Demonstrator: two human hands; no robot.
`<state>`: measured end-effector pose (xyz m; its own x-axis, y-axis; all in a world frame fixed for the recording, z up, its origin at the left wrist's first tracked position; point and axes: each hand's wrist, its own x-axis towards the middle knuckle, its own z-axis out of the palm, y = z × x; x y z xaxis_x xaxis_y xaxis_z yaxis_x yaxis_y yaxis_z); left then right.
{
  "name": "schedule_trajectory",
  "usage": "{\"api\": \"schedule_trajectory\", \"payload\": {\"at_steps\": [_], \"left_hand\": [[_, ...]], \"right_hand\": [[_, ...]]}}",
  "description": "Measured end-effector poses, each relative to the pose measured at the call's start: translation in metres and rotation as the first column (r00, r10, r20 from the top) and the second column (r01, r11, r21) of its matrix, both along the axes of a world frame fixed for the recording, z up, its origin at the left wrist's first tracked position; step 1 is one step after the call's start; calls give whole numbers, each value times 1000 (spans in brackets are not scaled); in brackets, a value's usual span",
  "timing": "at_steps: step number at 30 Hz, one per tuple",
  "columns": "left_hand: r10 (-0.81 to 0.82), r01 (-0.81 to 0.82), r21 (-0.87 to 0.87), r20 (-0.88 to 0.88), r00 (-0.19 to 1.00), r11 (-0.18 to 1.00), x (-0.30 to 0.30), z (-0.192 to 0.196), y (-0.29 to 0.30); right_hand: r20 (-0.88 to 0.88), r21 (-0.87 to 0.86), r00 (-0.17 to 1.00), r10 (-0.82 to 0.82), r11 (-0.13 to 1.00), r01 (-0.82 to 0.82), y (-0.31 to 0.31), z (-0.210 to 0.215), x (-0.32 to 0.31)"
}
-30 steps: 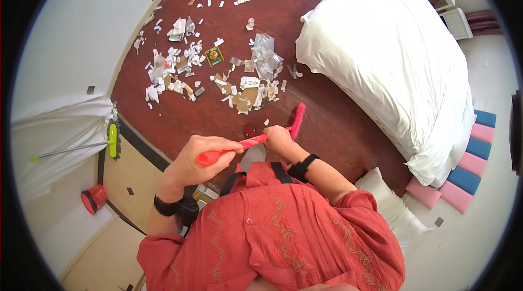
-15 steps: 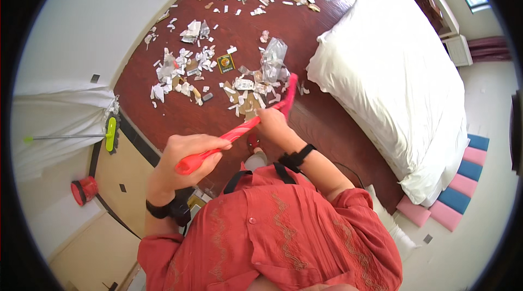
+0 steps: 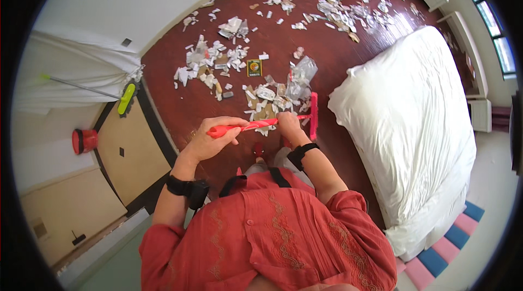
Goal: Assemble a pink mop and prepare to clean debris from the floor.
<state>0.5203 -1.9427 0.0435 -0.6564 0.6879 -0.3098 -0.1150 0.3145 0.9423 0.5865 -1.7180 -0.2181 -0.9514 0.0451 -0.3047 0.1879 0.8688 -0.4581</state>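
A red broom slants across in front of me, its handle running from left to right. My left hand is closed round the handle near its rounded end. Farther along, my right hand grips the handle close to the pinkish-red broom head. The head is over the dark red floor, beside a heap of paper scraps and a crumpled clear plastic bag. Whether its bristles touch the floor I cannot tell.
More paper litter lies farther left and toward the back, around a small dark square packet. A bed with white covers stands on the right. At left are a green mop, a red bucket and a white curtain.
The broom has swung to lie more level, its head coming lower and to the right. Both hands have shifted rightward with it and still grip the handle. My view has turned.
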Motion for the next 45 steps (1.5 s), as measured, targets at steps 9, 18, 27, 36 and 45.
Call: {"api": "schedule_trajectory", "payload": {"at_steps": [9, 18, 27, 36, 45], "left_hand": [[105, -77, 71, -638, 763, 995, 18, 60, 3], [421, -478, -75, -367, 829, 875, 59, 39, -67], [536, -731, -178, -571, 622, 659, 81, -5, -199], [453, -660, -281, -541, 709, 697, 32, -58, -270], [320, -569, -277, -604, 730, 774, -17, -84, -292]], "right_hand": [[-169, -38, 950, 264, 961, -273, -20, 138, -55], [-339, -320, 693, 636, 615, -721, -97, 194, -61], [-347, -342, 633, 692, 535, -773, -140, 261, -99], [-430, -592, 486, 761, 169, -788, -288, 327, -109], [-302, -663, 479, 824, 179, -727, -332, 303, -157]]}}
